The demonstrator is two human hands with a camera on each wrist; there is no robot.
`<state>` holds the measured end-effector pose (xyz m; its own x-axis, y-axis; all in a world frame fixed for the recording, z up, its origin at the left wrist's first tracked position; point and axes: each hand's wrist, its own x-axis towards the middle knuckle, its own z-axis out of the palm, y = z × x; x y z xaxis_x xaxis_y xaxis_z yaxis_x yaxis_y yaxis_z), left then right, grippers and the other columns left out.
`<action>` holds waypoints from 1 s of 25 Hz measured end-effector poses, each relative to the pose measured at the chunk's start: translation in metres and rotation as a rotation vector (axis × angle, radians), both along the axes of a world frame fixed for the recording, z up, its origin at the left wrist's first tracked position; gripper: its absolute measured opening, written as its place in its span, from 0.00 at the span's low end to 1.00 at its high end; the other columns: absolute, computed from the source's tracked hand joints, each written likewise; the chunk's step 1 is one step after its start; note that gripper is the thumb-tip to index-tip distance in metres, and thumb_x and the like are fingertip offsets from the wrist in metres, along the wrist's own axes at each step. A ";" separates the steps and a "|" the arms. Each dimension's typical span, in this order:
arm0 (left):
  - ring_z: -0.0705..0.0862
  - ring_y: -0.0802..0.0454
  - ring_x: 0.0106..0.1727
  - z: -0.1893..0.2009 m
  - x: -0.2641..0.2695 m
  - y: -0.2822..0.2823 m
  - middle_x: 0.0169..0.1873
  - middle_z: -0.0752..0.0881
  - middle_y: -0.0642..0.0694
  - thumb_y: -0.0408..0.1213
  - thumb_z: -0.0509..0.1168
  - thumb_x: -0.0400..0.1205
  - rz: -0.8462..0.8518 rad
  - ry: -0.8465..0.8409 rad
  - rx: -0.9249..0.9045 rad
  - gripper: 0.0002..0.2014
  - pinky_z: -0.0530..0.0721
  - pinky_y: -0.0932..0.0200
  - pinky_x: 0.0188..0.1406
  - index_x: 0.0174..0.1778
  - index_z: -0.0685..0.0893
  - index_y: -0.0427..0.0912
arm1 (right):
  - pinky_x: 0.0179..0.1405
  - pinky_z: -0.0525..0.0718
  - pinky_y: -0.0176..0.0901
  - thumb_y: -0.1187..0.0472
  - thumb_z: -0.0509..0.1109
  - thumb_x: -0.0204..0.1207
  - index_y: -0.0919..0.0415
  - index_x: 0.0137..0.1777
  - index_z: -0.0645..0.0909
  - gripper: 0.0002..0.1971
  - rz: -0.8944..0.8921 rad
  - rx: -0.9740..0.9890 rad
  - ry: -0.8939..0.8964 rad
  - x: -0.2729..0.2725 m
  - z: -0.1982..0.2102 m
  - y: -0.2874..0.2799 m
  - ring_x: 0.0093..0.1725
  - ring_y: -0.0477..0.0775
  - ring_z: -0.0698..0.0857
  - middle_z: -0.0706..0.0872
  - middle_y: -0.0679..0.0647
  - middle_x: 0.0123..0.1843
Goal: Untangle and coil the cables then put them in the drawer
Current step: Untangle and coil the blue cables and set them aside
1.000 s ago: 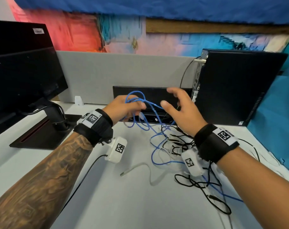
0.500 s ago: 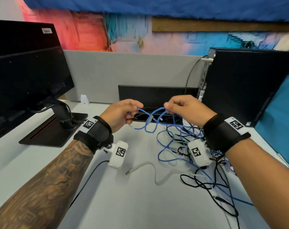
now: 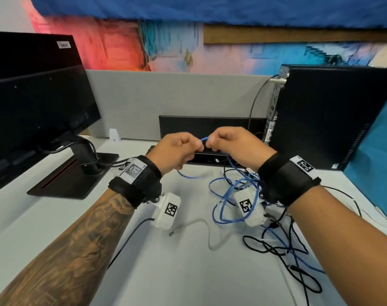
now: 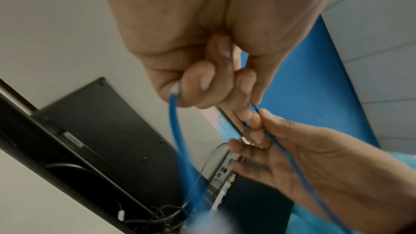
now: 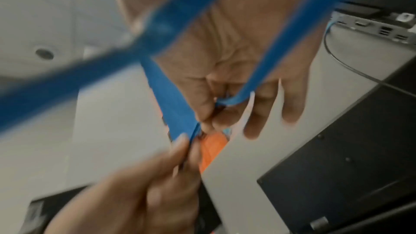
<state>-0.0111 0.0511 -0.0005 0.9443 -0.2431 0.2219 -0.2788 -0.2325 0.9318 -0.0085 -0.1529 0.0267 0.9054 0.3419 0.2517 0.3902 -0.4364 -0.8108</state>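
Note:
Both hands are raised over the middle of the white desk, knuckles almost touching. My left hand (image 3: 183, 149) and my right hand (image 3: 227, 144) each pinch the blue cable (image 3: 204, 139), a short stretch showing between them. The left wrist view shows the left hand (image 4: 209, 84) gripping the blue cable (image 4: 174, 113) while the right hand (image 4: 261, 131) pinches it beside. The right wrist view, blurred, shows the right hand (image 5: 216, 111) pinching the blue cable (image 5: 252, 84). More blue loops (image 3: 223, 204) hang into a tangle with black cables (image 3: 276, 246) on the desk. No drawer is in view.
A black monitor (image 3: 33, 102) on its stand fills the left. A black computer tower (image 3: 329, 115) stands at the right, with a black slab (image 3: 201, 127) against the grey partition behind the hands. A loose grey cable (image 3: 201, 228) lies near the desk's middle.
My right hand, open a second ago, closed on the blue cable. Both hands then came together, and the raised blue loops dropped toward the desk.

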 end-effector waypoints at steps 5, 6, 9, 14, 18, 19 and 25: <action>0.56 0.55 0.21 -0.021 -0.010 0.010 0.19 0.61 0.53 0.46 0.58 0.89 -0.067 0.235 -0.140 0.19 0.59 0.64 0.20 0.31 0.77 0.44 | 0.26 0.73 0.35 0.56 0.64 0.88 0.57 0.50 0.87 0.11 -0.133 0.289 0.174 0.004 -0.012 -0.021 0.24 0.43 0.69 0.71 0.41 0.26; 0.54 0.55 0.21 -0.021 -0.013 0.010 0.19 0.60 0.53 0.44 0.57 0.88 -0.160 0.318 -0.295 0.18 0.58 0.63 0.20 0.32 0.77 0.44 | 0.27 0.71 0.30 0.56 0.65 0.87 0.56 0.50 0.88 0.11 -0.185 0.198 0.095 0.007 -0.021 -0.020 0.24 0.40 0.72 0.74 0.39 0.26; 0.57 0.55 0.23 -0.011 -0.015 0.003 0.23 0.62 0.51 0.36 0.53 0.81 -0.398 0.347 -0.696 0.12 0.63 0.60 0.25 0.43 0.81 0.39 | 0.41 0.74 0.31 0.58 0.65 0.87 0.59 0.52 0.91 0.12 -0.201 0.036 -0.068 0.010 -0.050 -0.002 0.32 0.27 0.80 0.84 0.37 0.35; 0.80 0.57 0.33 -0.017 0.011 -0.013 0.35 0.83 0.49 0.33 0.49 0.91 -0.205 0.179 -0.879 0.13 0.84 0.58 0.42 0.57 0.80 0.36 | 0.32 0.73 0.30 0.55 0.61 0.89 0.59 0.59 0.89 0.15 -0.047 -0.196 0.040 -0.006 -0.072 0.025 0.29 0.39 0.74 0.78 0.46 0.32; 0.92 0.52 0.46 -0.033 0.040 -0.005 0.43 0.93 0.45 0.34 0.50 0.92 -0.021 0.200 -0.953 0.13 0.88 0.55 0.54 0.57 0.80 0.37 | 0.29 0.73 0.28 0.50 0.61 0.89 0.53 0.58 0.87 0.14 0.068 -0.294 0.132 -0.025 -0.067 0.021 0.26 0.39 0.75 0.78 0.47 0.31; 0.92 0.51 0.48 -0.036 0.046 -0.002 0.44 0.93 0.45 0.34 0.50 0.92 0.013 0.183 -0.922 0.13 0.88 0.55 0.55 0.57 0.80 0.37 | 0.31 0.74 0.30 0.49 0.62 0.89 0.53 0.57 0.88 0.14 0.076 -0.316 0.140 -0.028 -0.066 0.017 0.27 0.38 0.76 0.79 0.46 0.32; 0.89 0.53 0.39 -0.047 0.031 -0.013 0.39 0.90 0.41 0.29 0.57 0.89 -0.044 -0.054 -0.195 0.10 0.84 0.62 0.45 0.55 0.85 0.32 | 0.47 0.83 0.52 0.53 0.69 0.84 0.51 0.47 0.91 0.09 0.032 -0.128 -0.052 -0.038 -0.034 -0.011 0.42 0.53 0.87 0.90 0.58 0.43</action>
